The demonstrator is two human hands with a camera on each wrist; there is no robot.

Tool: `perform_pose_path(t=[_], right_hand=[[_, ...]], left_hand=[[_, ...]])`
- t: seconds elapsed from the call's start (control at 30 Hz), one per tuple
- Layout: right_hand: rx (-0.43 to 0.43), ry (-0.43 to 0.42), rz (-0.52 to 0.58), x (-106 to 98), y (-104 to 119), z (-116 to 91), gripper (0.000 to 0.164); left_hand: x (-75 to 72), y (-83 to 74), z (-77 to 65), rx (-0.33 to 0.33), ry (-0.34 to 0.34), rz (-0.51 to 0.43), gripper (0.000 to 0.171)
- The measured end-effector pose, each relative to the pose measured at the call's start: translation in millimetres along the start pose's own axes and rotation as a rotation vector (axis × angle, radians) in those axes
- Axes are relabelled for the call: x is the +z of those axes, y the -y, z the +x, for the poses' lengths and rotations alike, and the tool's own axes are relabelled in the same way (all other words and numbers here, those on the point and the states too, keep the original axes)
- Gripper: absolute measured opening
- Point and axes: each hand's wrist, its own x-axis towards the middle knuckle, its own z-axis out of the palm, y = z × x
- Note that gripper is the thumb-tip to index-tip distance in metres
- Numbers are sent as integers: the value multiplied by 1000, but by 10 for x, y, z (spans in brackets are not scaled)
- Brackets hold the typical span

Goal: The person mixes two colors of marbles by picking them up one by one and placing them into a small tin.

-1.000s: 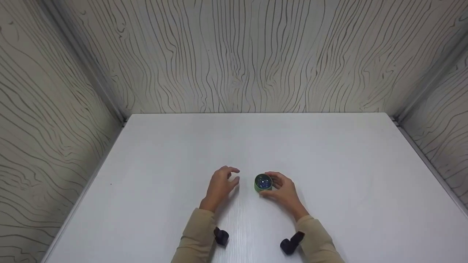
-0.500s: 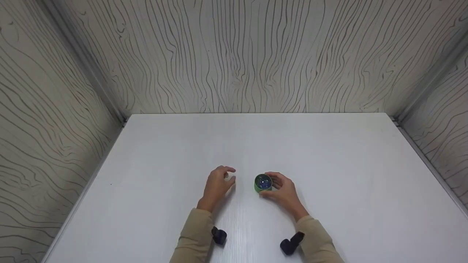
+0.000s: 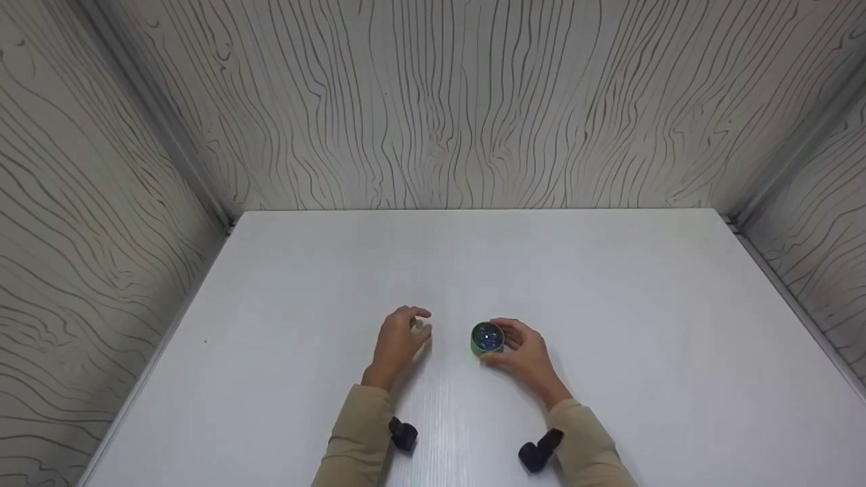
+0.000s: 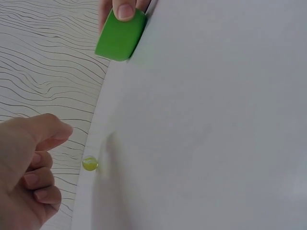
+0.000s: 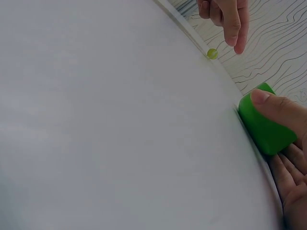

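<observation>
My right hand (image 3: 531, 358) grips a small green cup (image 3: 475, 346) from its right side, thumb in front and fingers behind. The cup stands upright on the white table, with dark blue, glossy contents (image 3: 487, 336) too small to tell apart. To its left hovers my left hand (image 3: 398, 346), thumb and index finger bent toward each other with a gap between. A yellow-green glass marble (image 4: 89, 163) lies on the table by that hand; in the left wrist view it shows apart from the fingers. From the right wrist, the marble (image 5: 212, 53) sits near the left fingertips.
The white table (image 3: 575, 270) stretches out around both hands. Wood-grain patterned panels (image 3: 433, 101) rise behind it and at both sides. Black wrist cameras (image 3: 404, 436) are strapped over the beige sleeves (image 3: 355, 433).
My left hand has drifted a little to the left, away from the cup, and the marble has come into sight between its thumb and index finger. The right hand and cup have stayed put.
</observation>
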Motion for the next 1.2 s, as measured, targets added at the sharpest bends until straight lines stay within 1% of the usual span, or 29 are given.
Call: perform_pose_path(t=[0.17, 0.27, 0.5, 0.8, 0.97, 1.2], right_hand=[[-4, 5, 13, -9, 2, 6, 66], [-4, 8, 19, -13, -6, 15, 65], [-17, 10, -13, -16, -26, 27, 67], [-27, 2, -24, -19, -41, 34, 67], [-32, 4, -21, -17, -45, 33, 66], [-27, -1, -28, -1, -39, 19, 66]], left_hand=[[-3, 35, -4, 12, -16, 6, 18], [-1, 54, -4, 2, -20, 13, 18], [-5, 61, 7, -90, 27, -23, 22], [32, 61, 39, -197, -5, -3, 23], [45, 53, 51, -229, -23, 2, 23], [55, 64, 50, -265, -24, 3, 22]])
